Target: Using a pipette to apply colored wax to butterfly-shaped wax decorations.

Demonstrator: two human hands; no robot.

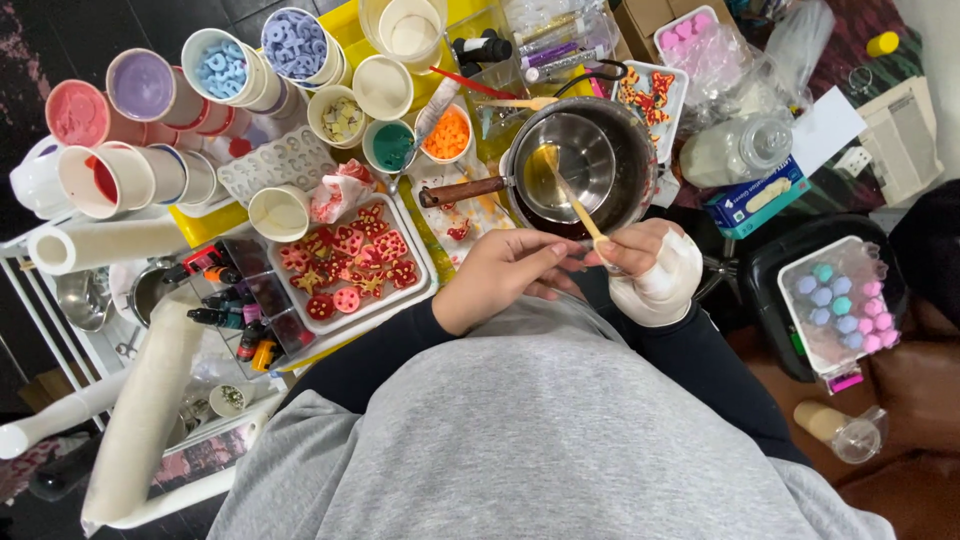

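Observation:
My left hand (500,275) is bare; my right hand (655,275) is wrapped in white. They meet over my lap, and the fingertips of both pinch the near end of a thin wooden stick (572,198). The stick slants up and away from me. Its far tip rests in yellowish liquid inside a steel bowl (590,140), which sits in a metal saucepan (640,165) with a brown wooden handle (462,190). My grey top fills the bottom of the view.
A white tray (425,275) of red moulded shapes lies left of the pan. Several cups (140,85) of coloured pieces stand behind it, with a white paper roll (100,245) at left. At right are a blue box (760,195) and a tray (815,345) of pastel pieces.

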